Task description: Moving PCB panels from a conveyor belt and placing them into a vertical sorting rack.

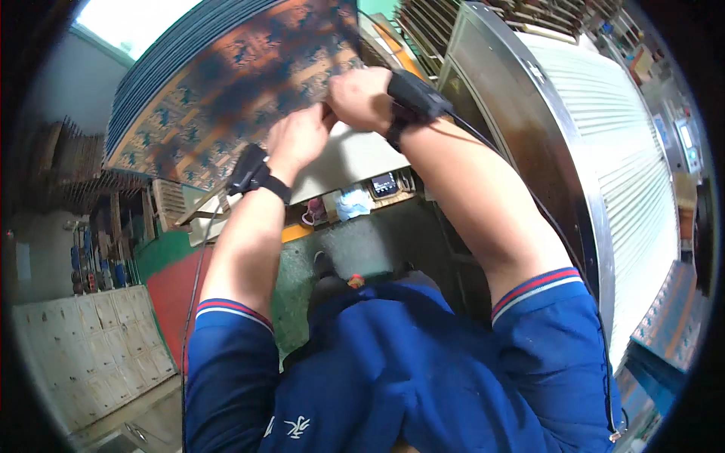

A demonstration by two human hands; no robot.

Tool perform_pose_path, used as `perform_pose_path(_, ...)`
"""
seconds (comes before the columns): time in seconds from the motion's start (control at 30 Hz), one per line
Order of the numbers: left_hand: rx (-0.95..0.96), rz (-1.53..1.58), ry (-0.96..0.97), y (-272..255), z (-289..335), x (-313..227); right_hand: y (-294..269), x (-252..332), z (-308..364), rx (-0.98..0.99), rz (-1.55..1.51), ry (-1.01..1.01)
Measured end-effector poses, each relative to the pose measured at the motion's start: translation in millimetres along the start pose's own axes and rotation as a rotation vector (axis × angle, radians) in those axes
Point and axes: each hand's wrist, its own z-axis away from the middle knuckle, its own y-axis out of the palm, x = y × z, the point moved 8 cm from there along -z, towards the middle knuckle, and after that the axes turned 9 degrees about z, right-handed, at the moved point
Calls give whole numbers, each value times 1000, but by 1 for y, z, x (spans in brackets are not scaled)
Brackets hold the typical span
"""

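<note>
Head view: patterned stack (pixel 260 87) slants lengthwise, rising rightward; left hand (pixel 299 136) beside right hand (pixel 362 97), fingers' hold I cannot tell

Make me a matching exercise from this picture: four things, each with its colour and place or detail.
1. patterned board stack
2. corrugated panel
3. multi-door cabinet
4. short-sleeved shirt

A. off-white, lower left
B. blue, red-and-white cuff stripes
C. orange and blue, by the left hand and right hand
D. white, far right

Pairs: 1-C, 2-D, 3-A, 4-B
</note>
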Motion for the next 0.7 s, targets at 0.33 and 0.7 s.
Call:
perform_pose_path(0.33, -350, 547, 507, -25, 110, 39, 4, -11, 18, 134, -43, 172)
perform_pose_path(0.7, -460, 742, -50, -5, 211, 298, 43, -79, -48, 203, -70, 364)
